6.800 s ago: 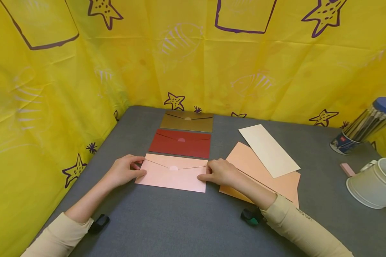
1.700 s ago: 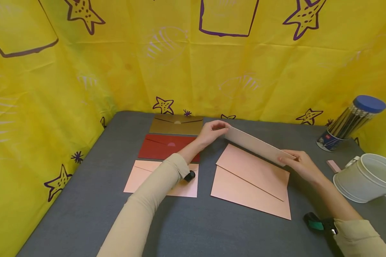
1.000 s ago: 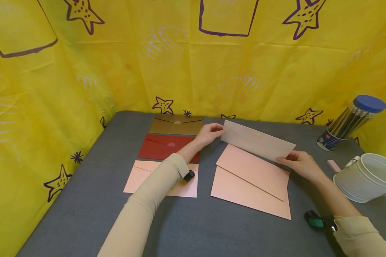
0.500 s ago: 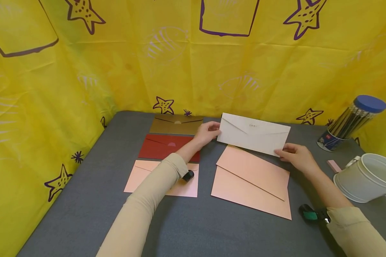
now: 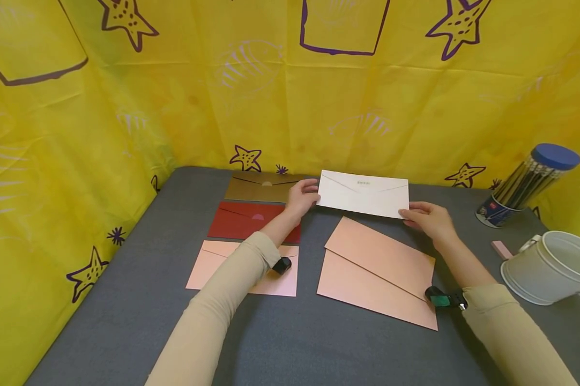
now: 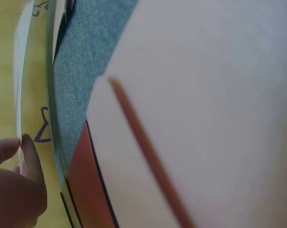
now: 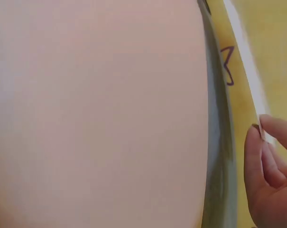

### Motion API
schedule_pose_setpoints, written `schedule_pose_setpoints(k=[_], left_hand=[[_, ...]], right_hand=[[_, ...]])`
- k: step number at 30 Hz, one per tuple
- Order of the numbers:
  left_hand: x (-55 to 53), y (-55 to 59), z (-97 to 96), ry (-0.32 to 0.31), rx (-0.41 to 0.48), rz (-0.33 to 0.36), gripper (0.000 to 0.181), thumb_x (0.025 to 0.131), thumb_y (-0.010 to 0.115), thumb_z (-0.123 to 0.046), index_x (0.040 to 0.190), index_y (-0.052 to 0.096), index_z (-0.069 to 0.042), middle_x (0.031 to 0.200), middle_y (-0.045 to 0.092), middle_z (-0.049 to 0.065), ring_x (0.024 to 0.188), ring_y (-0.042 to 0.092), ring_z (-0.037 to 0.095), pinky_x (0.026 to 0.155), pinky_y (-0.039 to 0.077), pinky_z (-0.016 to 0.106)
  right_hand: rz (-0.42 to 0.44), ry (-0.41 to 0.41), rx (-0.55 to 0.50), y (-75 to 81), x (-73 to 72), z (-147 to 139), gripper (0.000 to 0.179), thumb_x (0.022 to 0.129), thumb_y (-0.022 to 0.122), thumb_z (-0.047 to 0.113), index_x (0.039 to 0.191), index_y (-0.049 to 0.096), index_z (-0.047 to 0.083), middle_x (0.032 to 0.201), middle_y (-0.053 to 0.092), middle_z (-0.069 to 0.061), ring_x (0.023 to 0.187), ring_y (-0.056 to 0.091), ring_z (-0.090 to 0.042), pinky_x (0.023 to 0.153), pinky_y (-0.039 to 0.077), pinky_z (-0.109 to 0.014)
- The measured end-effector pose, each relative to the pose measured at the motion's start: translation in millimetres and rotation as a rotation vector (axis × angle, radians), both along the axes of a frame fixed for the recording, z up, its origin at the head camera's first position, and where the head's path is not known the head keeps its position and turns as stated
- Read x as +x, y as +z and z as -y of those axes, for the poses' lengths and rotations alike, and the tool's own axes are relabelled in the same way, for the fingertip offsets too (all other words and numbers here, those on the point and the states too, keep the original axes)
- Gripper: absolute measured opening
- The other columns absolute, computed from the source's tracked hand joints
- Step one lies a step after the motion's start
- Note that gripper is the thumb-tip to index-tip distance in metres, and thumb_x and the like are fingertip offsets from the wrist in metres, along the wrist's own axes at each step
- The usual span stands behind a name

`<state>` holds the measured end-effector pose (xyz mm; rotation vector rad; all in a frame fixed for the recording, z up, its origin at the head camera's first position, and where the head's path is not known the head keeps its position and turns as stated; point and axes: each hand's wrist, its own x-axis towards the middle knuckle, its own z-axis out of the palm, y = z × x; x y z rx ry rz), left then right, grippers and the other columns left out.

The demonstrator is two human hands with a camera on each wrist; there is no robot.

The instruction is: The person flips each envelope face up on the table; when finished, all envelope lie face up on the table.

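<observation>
A white envelope (image 5: 362, 194), its flap side toward me with small print near the top, is held up at the back of the table. My left hand (image 5: 302, 199) pinches its left end, and my right hand (image 5: 430, 219) pinches its lower right corner. Both wrist views show the envelope edge-on between thumb and fingers. Below it two overlapping peach envelopes (image 5: 377, 273) lie askew on the table, under my right wrist. To the left, a gold envelope (image 5: 251, 187), a red envelope (image 5: 237, 220) and a pink envelope (image 5: 217, 268) form a column, partly hidden by my left arm.
On the right stand a cup of pencils (image 5: 519, 187) with a blue lid and a white bucket (image 5: 536, 273). A pink eraser (image 5: 501, 250) lies beside the bucket. Yellow patterned cloth (image 5: 188, 107) hangs behind and left of the grey table (image 5: 126, 311).
Earlier both hands were at the pink envelope. Since then they have lifted the white envelope off the peach ones, turned its flap side toward me and shifted it left.
</observation>
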<state>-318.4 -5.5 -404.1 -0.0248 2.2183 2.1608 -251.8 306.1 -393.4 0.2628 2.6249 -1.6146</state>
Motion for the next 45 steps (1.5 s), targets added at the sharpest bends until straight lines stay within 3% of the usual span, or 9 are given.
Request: schedule_pose_setpoints(k=[9,13,17,22,29,36,45], left_hand=[[3.0,0.8,2.3,0.088,-0.072,0.036,0.041,0.084,0.069,0.002,0.124,0.063,-0.001,0.113,0.066,0.014,0.105,0.061,0.027,0.088,0.051,0.032],[2.1,-0.8,2.6,0.101,-0.091,0.032,0.04,0.084,0.069,0.001,0.124,0.063,0.0,0.115,0.067,0.014,0.107,0.062,0.028,0.09,0.051,0.033],[2.0,-1.6,3.3,0.1,-0.106,0.037,0.041,0.085,0.069,0.001,0.125,0.062,0.0,0.118,0.066,0.015,0.109,0.061,0.027,0.092,0.05,0.034],[2.8,-2.1,2.9,0.074,-0.119,0.038,0.044,0.085,0.068,0.005,0.127,0.061,0.0,0.122,0.064,0.017,0.113,0.062,0.027,0.093,0.05,0.034],[5.4,-1.8,2.6,0.014,-0.171,0.039,0.047,0.086,0.065,0.006,0.131,0.059,-0.002,0.128,0.061,0.017,0.12,0.058,0.028,0.095,0.049,0.035],[6.6,-0.1,0.8,0.0,-0.272,0.014,0.041,0.088,0.065,-0.002,0.129,0.062,-0.002,0.129,0.061,0.016,0.119,0.058,0.028,0.097,0.047,0.034],[8.4,0.4,-1.9,-0.063,-0.543,-0.076,0.046,0.089,0.062,-0.011,0.134,0.058,-0.004,0.132,0.059,0.016,0.12,0.055,0.029,0.099,0.045,0.038]], right_hand=[[0.017,0.017,-0.128,-0.7,-16.9,10.5,0.068,0.09,0.071,0.025,0.14,0.043,-0.012,0.084,0.06,0.016,0.074,0.067,0.003,0.077,0.054,-0.02],[0.036,0.001,-0.112,-2.8,-23.4,14.3,0.067,0.091,0.071,0.027,0.14,0.044,-0.01,0.106,0.062,-0.005,0.072,0.065,0.006,0.078,0.053,-0.019],[0.057,-0.019,-0.094,-5.1,-28.7,17.9,0.066,0.092,0.069,0.028,0.141,0.044,-0.008,0.132,0.051,-0.025,0.071,0.064,0.007,0.078,0.053,-0.018],[0.067,-0.058,-0.07,-6.2,-30.8,21.0,0.065,0.091,0.07,0.029,0.14,0.047,-0.007,0.134,0.051,-0.026,0.068,0.064,0.008,0.077,0.052,-0.015],[0.1,-0.052,0.047,-7.0,-30.3,19.9,0.069,0.09,0.069,0.042,0.14,0.05,-0.002,0.133,0.053,-0.024,0.067,0.06,0.007,0.074,0.049,-0.013],[0.11,-0.013,0.144,-3.6,-28.9,22.1,0.072,0.091,0.064,0.048,0.142,0.049,-0.001,0.134,0.052,-0.024,0.08,0.061,-0.007,0.087,0.049,-0.03],[0.11,0.058,0.247,-0.8,-27.2,26.2,0.072,0.096,0.055,0.049,0.146,0.041,-0.001,0.139,0.048,-0.027,0.107,0.059,-0.034,0.099,0.041,-0.048]])
